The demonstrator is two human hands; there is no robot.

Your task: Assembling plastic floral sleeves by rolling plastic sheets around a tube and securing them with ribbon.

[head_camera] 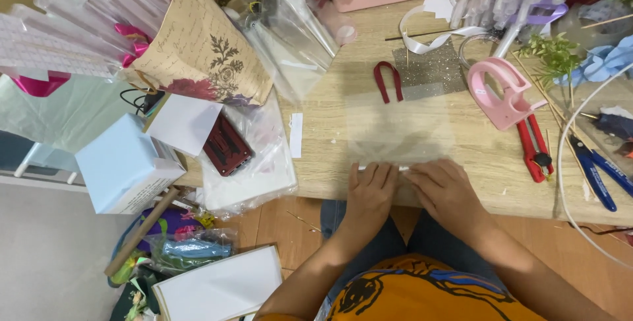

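A clear cellophane sheet (399, 126) lies flat on the wooden table (330, 143), reaching from the red ribbon loop (388, 81) down to the table's near edge. My left hand (369, 192) and my right hand (445, 189) rest side by side on the sheet's near edge, palms down, fingers together and pressing it flat against the table edge. Their fingertips nearly meet in the middle. Neither hand grips anything.
A pink tape dispenser (498, 90), a red utility knife (533, 146) and blue pliers (597, 169) lie to the right. A kraft paper bag (204, 44), a white box (125, 166) and a dark red phone (226, 146) crowd the left. Flowers and ribbons line the far edge.
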